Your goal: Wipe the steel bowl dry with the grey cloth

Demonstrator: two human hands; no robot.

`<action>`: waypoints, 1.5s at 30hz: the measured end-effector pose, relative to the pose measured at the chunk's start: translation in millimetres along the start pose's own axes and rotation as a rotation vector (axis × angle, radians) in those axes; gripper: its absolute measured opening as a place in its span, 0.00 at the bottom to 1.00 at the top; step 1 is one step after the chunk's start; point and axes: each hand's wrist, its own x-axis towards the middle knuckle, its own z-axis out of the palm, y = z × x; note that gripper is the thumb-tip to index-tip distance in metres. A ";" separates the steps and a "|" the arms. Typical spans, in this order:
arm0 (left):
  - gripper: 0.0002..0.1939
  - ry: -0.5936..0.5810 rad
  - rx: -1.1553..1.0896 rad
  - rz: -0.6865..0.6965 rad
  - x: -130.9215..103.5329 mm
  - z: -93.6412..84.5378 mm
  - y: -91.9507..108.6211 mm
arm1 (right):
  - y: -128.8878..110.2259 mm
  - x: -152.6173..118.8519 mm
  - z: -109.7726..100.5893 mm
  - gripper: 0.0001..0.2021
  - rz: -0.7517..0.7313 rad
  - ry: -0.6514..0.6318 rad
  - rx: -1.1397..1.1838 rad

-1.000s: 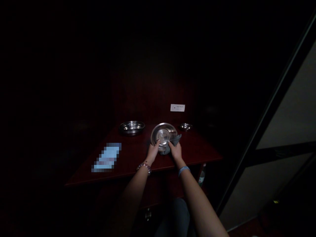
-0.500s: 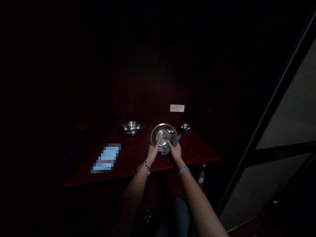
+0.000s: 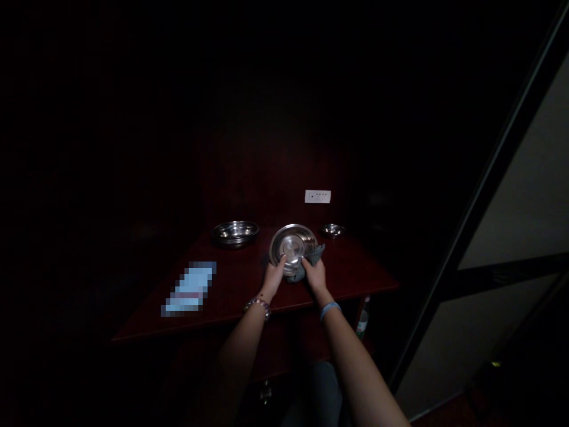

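Observation:
A shiny steel bowl (image 3: 291, 242) is tilted towards me over the dark red desk, held between both hands. My left hand (image 3: 274, 276) grips its lower left rim, thumb on the inside. At the lower right rim, my right hand (image 3: 315, 274) is closed on a grey-green cloth (image 3: 316, 255) pressed against the bowl, its thumb also reaching inside. The fingers beneath the bowl are hidden.
On the desk (image 3: 355, 267), stacked steel bowls (image 3: 235, 232) stand at back left and a small steel bowl (image 3: 332, 230) at back right. A pixelated blue item (image 3: 191, 287) lies left. A wall socket (image 3: 317, 196) is behind; a bottle (image 3: 363, 320) stands below the right edge.
Both hands keep nearly the same hold on the bowl and cloth. The whole view has shifted very slightly.

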 end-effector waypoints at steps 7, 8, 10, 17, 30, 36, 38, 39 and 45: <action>0.15 0.003 -0.015 0.004 2.0 0.4 -0.8 | 1.0 0.4 0.9 0.20 -0.013 -0.011 0.033; 0.15 0.000 -0.012 0.000 1.9 0.4 -0.7 | 1.0 0.5 1.0 0.19 -0.011 -0.007 0.029; 0.14 -0.006 0.004 -0.005 1.2 0.2 -0.2 | 0.5 0.4 0.8 0.19 -0.006 0.000 0.016; 0.13 -0.020 0.026 0.000 -1.1 0.9 3.5 | -0.5 -0.3 -0.5 0.19 -0.013 -0.002 0.018; 0.12 -0.016 0.023 -0.009 0.4 -0.3 -0.9 | -1.2 -0.5 -0.3 0.20 -0.011 -0.005 0.033; 0.14 -0.032 0.018 0.002 1.6 0.0 -0.5 | 0.6 0.4 0.2 0.19 -0.017 0.004 0.029; 0.14 -0.017 0.024 -0.005 0.3 0.3 1.1 | 0.5 0.6 0.4 0.18 -0.020 0.007 0.010; 0.14 -0.009 0.027 -0.009 -0.5 0.4 1.9 | 0.3 0.6 0.5 0.18 -0.022 0.009 0.003; 0.13 -0.006 0.026 -0.028 -1.9 -0.2 2.2 | -2.6 -1.3 1.0 0.19 -0.012 0.012 0.019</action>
